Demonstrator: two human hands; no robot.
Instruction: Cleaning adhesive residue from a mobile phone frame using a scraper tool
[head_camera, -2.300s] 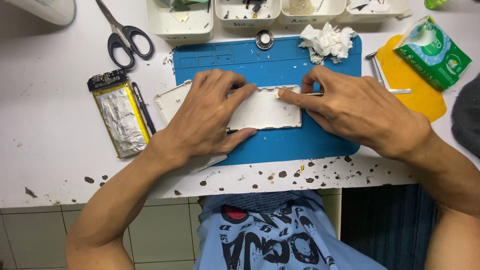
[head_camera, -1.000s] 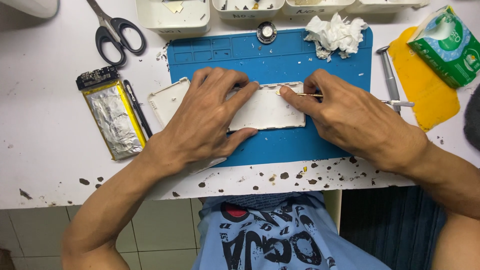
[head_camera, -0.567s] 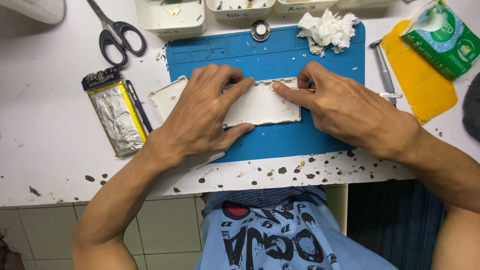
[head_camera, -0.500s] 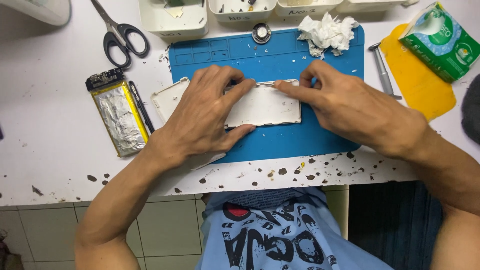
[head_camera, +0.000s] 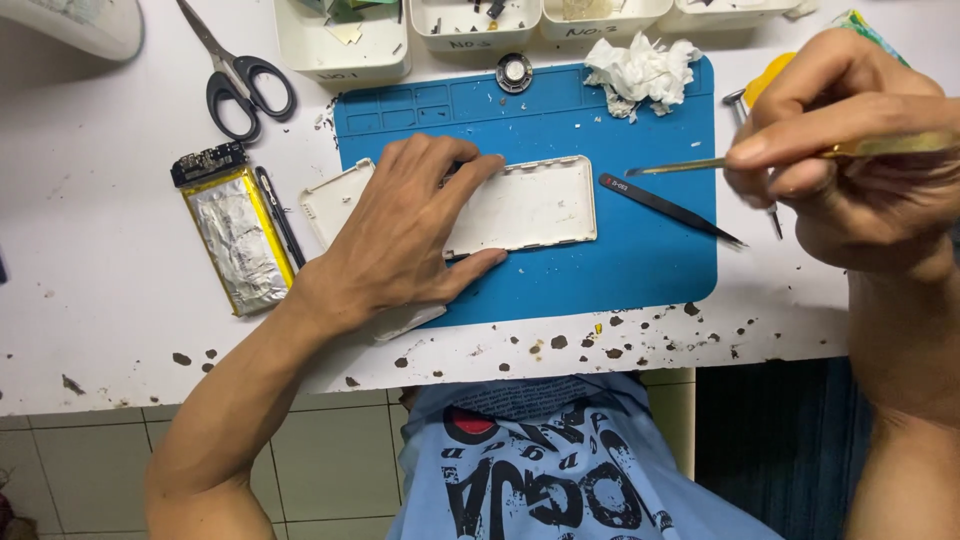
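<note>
My left hand (head_camera: 405, 235) lies flat on a white plastic case shell (head_camera: 530, 205) resting on the blue work mat (head_camera: 640, 270), pinning its left part down. My right hand (head_camera: 850, 150) is raised close to the camera at the right and pinches a thin brass-coloured tool (head_camera: 700, 165), whose tip points left above the mat. Black tweezers (head_camera: 665, 208) lie on the mat just right of the shell, touched by neither hand.
A silver flat battery with a circuit board (head_camera: 235, 235) lies left of the mat, scissors (head_camera: 240, 75) behind it. White parts trays (head_camera: 345, 55) line the back edge. Crumpled tissue (head_camera: 640, 70), a round metal part (head_camera: 514, 73) and a yellow cloth (head_camera: 765, 80) sit nearby.
My right hand has lifted off the shell, up and to the right, and now holds the brass tool. The black tweezers now lie on the mat. My left hand has stayed in place.
</note>
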